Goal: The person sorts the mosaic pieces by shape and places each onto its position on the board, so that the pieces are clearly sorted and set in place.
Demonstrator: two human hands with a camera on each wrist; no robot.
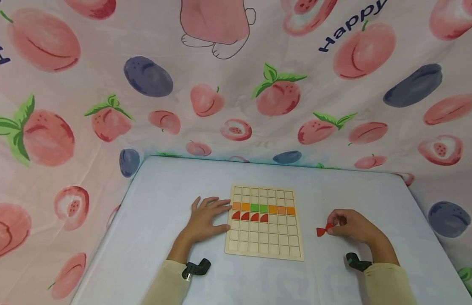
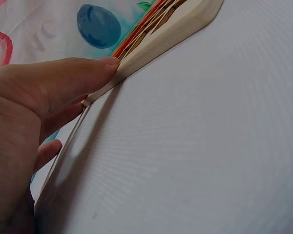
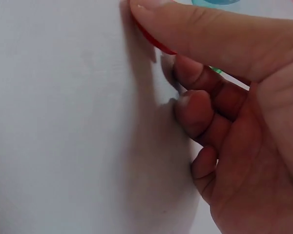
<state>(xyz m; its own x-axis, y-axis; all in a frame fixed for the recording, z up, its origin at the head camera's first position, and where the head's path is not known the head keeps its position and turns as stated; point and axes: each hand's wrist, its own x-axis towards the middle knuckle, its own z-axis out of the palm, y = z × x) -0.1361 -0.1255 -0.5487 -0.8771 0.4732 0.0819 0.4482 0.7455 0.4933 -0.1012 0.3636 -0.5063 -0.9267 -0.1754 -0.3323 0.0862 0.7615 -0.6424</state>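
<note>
A wooden grid board (image 1: 264, 250) lies flat on the white table. One row holds orange and green square tiles (image 1: 259, 208); in the row below, several red quarter-circle pieces (image 1: 250, 216) sit at the left. My left hand (image 1: 206, 219) is spread beside the board, its thumb and fingertips at the left edge; in the left wrist view the thumb (image 2: 83, 78) meets the board's wooden side (image 2: 161, 46). To the right of the board, my right hand (image 1: 352, 226) pinches a red fan-shaped piece (image 1: 329, 227) between thumb and fingers. Another red fan-shaped piece (image 1: 320, 232) shows against its tip.
The white tabletop (image 1: 175, 173) ends at a fabric backdrop (image 1: 236, 140) printed with fruit, which rises behind and at the sides. A black wrist camera mount sits on the left wrist (image 1: 198, 267) and another on the right wrist (image 1: 358, 262).
</note>
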